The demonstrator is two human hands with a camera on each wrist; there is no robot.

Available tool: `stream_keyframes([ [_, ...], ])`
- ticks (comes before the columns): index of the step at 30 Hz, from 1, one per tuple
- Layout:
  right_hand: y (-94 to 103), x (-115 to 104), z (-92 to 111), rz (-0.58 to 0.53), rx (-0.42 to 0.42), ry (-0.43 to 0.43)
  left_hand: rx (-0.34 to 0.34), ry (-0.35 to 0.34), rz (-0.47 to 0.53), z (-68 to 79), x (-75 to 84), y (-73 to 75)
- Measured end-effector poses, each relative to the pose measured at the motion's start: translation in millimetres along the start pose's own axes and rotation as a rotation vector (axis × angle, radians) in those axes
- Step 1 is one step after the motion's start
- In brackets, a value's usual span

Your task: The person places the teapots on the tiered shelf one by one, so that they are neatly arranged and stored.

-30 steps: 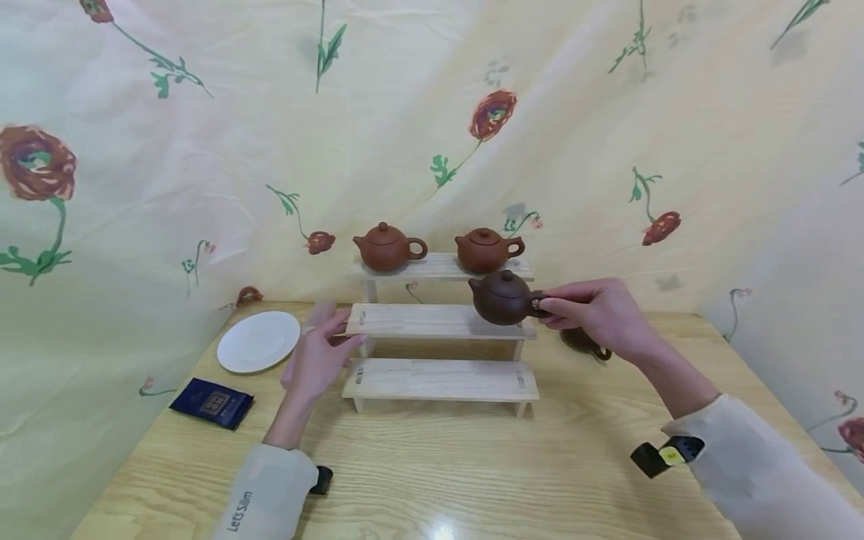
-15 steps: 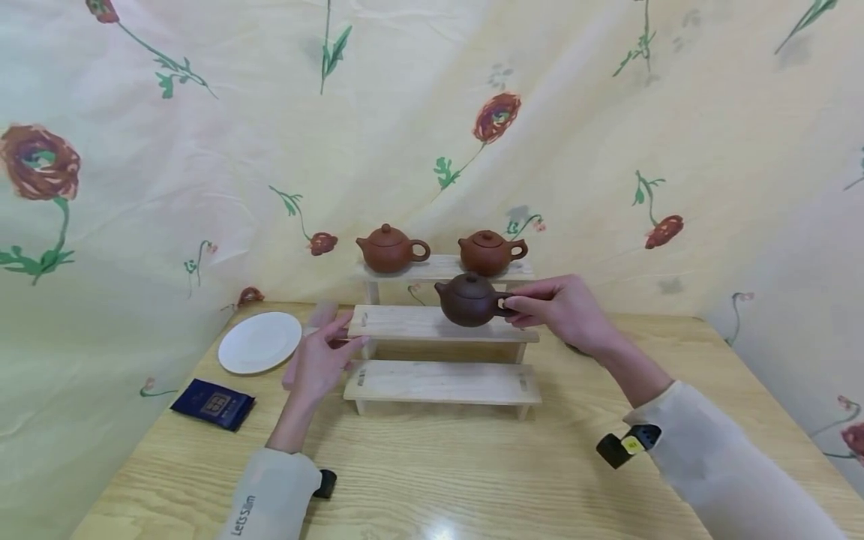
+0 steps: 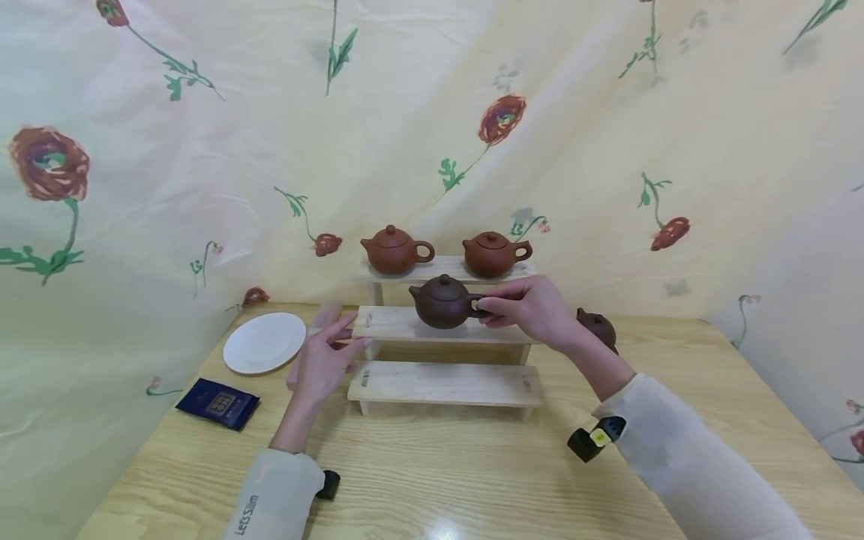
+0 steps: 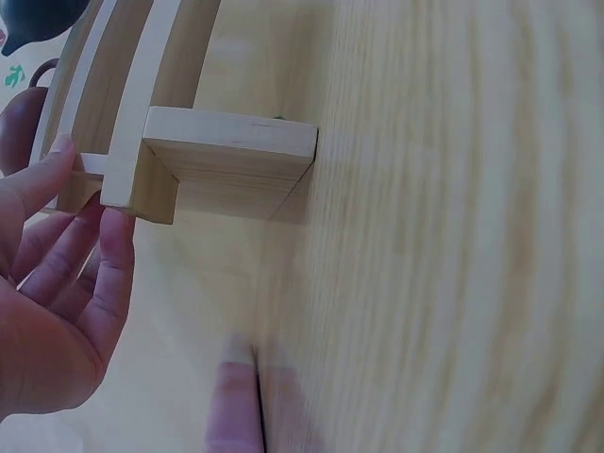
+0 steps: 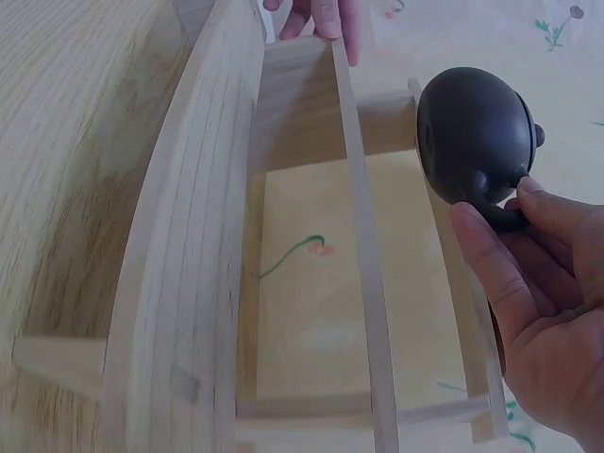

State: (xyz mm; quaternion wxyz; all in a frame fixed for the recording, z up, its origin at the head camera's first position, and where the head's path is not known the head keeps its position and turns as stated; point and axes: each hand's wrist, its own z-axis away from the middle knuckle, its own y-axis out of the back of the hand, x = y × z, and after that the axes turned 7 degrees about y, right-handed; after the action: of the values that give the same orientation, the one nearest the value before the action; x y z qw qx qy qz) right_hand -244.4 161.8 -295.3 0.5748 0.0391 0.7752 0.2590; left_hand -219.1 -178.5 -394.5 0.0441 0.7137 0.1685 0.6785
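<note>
My right hand [image 3: 540, 311] pinches the loop handle of a dark brown teapot [image 3: 442, 301], spout to the left. The teapot is held upright close over the middle tier of a three-tier wooden stand [image 3: 445, 382]. My left hand [image 3: 325, 364] holds the left end of that tier; in the left wrist view its thumb [image 4: 47, 175] and fingers [image 4: 111, 274] are around the wood. On the top tier sit two reddish-brown teapots, one left [image 3: 394, 250] and one right [image 3: 490, 253]. Another dark teapot [image 3: 598, 328] stands on the table, partly hidden behind my right forearm.
To the left lie a white plate [image 3: 264, 343] and a navy packet [image 3: 218, 403]. A pinkish bar-shaped thing [image 4: 236, 411] rests beside the stand, partly behind my left hand. Floral cloth [image 3: 418, 135] hangs behind the wooden table [image 3: 439, 465].
My right hand has carried the dark teapot left, from the right end toward the middle of the tier. The other dark teapot shows more now. My left hand stays on the stand.
</note>
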Motion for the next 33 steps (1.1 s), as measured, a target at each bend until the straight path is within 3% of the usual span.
stream_keyframes([
  [33, -42.3, -2, -34, -0.063, -0.043, 0.024, 0.018, -0.017, 0.007, 1.7, 0.3, -0.8],
])
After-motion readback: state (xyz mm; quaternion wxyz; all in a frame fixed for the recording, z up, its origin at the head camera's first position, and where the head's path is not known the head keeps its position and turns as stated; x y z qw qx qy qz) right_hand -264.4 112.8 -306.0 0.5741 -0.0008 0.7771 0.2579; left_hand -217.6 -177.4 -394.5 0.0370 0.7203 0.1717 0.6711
